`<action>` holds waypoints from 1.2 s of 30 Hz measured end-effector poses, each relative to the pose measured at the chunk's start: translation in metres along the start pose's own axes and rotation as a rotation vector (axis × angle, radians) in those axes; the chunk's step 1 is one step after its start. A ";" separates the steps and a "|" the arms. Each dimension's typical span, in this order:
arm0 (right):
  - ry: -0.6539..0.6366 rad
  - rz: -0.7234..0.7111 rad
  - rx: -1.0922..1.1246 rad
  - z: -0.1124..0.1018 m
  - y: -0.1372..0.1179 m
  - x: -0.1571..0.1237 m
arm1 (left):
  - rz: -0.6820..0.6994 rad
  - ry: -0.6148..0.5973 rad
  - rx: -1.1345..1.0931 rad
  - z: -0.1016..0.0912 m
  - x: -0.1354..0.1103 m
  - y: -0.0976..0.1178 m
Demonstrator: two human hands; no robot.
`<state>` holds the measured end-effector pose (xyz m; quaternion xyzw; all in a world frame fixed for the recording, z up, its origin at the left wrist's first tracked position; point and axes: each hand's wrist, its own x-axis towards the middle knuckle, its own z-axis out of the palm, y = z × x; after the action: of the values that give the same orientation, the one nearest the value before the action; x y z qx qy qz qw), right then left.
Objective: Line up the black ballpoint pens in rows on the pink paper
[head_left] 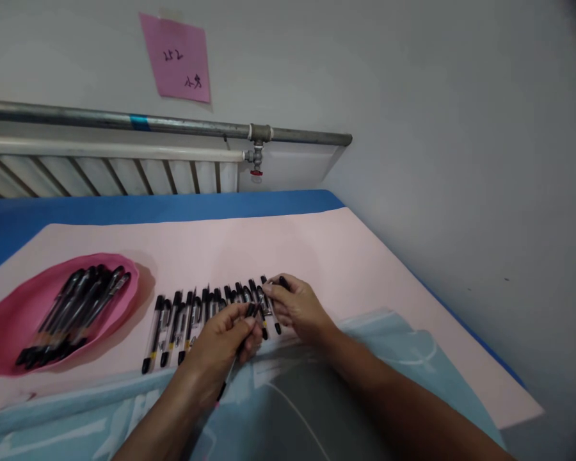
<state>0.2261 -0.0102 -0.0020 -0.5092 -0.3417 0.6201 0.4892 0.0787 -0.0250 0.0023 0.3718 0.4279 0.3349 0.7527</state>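
My left hand (230, 333) is closed around a slim pen (228, 378), whose black end points down toward my lap. Dark tips show between its thumb and fingers. Just to the right, my right hand (297, 304) pinches a small black pen cap (284, 282), partly hidden by the fingers. Under and beside both hands lies a row of black-and-clear pens (175, 326) with loose caps and parts among them. The left hand covers part of that row. Some of the small parts are too blurred to name.
On the left stands a pink bowl (125, 307) with several assembled black pens (77, 314) in it. A pale pink sheet (211, 243) covers the blue table (173, 208). Behind are a radiator (110, 153) and a metal pipe (196, 126); blue fabric (388, 346) lies along the near edge.
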 end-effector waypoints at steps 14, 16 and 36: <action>-0.288 0.203 -0.060 0.004 0.004 -0.010 | 0.089 0.046 0.127 0.002 -0.001 -0.003; -0.286 0.202 -0.052 0.002 0.002 -0.009 | 0.068 0.022 0.113 0.003 -0.004 0.001; -0.013 0.205 -0.345 -0.075 -0.016 0.057 | 0.051 0.220 0.075 0.002 -0.001 0.005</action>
<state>0.3021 0.0430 -0.0226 -0.6136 -0.3924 0.6023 0.3268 0.0792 -0.0235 0.0075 0.3715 0.5107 0.3767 0.6777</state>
